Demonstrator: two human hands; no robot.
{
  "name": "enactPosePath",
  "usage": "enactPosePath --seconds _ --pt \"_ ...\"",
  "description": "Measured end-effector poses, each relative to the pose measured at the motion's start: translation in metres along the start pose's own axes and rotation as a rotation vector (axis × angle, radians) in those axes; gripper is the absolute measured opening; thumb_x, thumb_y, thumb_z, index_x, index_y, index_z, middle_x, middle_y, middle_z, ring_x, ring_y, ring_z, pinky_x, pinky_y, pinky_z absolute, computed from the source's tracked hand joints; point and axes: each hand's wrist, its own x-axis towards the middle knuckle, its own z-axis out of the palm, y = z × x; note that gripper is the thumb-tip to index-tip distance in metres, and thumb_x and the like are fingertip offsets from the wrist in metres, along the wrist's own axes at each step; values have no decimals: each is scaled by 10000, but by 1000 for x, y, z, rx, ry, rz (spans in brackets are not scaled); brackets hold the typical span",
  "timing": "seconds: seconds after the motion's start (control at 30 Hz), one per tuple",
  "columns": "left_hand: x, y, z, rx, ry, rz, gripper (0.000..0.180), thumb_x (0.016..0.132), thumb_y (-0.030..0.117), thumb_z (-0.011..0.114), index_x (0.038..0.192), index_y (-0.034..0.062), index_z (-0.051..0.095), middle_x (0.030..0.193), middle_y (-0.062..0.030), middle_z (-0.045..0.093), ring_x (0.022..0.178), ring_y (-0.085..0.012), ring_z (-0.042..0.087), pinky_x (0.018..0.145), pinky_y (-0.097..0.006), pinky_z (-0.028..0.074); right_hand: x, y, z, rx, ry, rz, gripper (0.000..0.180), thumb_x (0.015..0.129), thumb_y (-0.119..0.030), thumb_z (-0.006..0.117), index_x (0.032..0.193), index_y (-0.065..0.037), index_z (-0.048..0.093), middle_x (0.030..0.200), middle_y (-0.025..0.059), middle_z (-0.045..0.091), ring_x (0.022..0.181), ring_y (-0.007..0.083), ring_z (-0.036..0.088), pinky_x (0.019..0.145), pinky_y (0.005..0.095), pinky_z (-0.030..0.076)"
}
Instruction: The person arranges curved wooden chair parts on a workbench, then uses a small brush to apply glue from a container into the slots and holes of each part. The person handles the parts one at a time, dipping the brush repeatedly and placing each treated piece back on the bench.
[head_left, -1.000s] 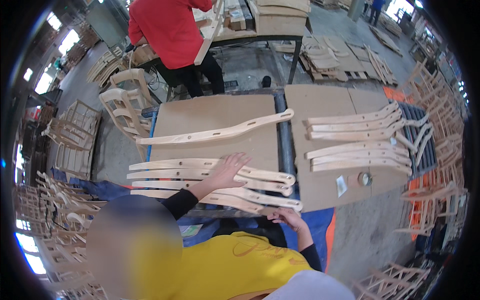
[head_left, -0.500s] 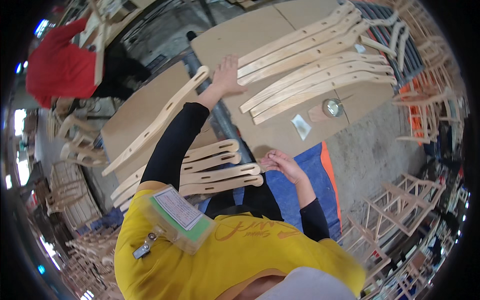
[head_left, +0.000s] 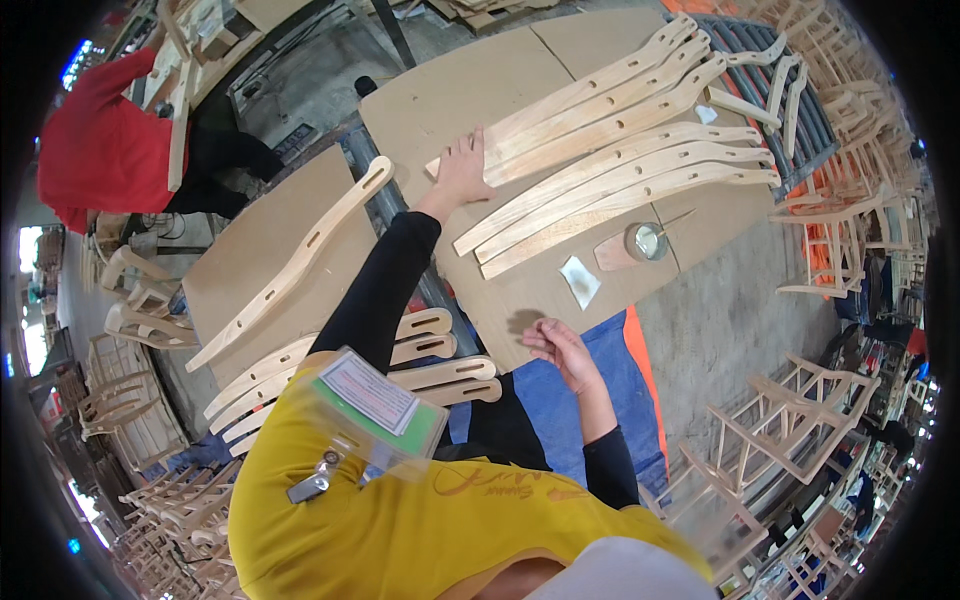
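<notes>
My left hand (head_left: 463, 175) lies over the near ends of several long, curved wooden pieces with slots (head_left: 600, 105), its fingers stretched across the wood. One pale tip pokes out to the left of that hand. My right hand (head_left: 563, 350) hovers near the front edge of the cardboard-covered table (head_left: 500, 320), fingers loosely bent and apart, with nothing visible in them. Closest to it on the table are a small white sheet (head_left: 580, 282) and a round glass jar (head_left: 645, 242) with a thin stick. A second group of curved wooden pieces (head_left: 620, 190) lies between the hands and the first group.
Left of a dark pipe, one slotted wooden piece (head_left: 300, 260) lies on another cardboard top (head_left: 240, 240). More wooden pieces (head_left: 440, 375) lie by my body. A person in red (head_left: 105, 150) works at the far left. Chair frames (head_left: 800, 420) stand at right; a blue tarp (head_left: 600, 370) hangs below.
My left hand has shifted slightly right along the wooden pieces, baring one tip. The right hand stays near the table edge. The whole view has shifted a little.
</notes>
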Motion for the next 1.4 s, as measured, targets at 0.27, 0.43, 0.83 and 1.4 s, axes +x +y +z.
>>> enactPosePath --seconds 0.27,0.43,0.83,1.4 --pt "-78 31 -32 -26 103 -18 1229 536 381 860 1501 -88 262 1325 -244 467 1273 -389 445 1079 -497 341 60 -56 -3 401 -21 -178 543 1064 -482 416 1380 -46 486 1373 129 595 1245 252 599 1054 387 476" --pt "-188 22 -97 -91 84 -12 1115 559 278 825 1482 -63 301 1344 -265 453 1263 -427 434 1100 -501 335 115 -82 13 758 -85 -256 675 1048 -550 386 1469 -23 412 1470 168 516 1293 317 563 1096 437 462" --pt "-497 -33 -148 -72 -165 -357 1242 515 257 898 1515 -13 211 1385 -277 401 1295 -453 401 1102 -541 305 100 -28 183 869 -526 -307 602 1055 -520 351 1531 -154 382 1536 87 453 1443 356 383 1203 503 345" --pt "-653 -347 -166 -245 -140 -462 1234 556 376 864 1504 -75 214 1342 -271 428 1279 -425 414 1113 -494 322 180 108 486 641 -698 -234 672 1055 -579 246 1613 -210 175 1639 33 281 1504 323 273 1233 515 256"
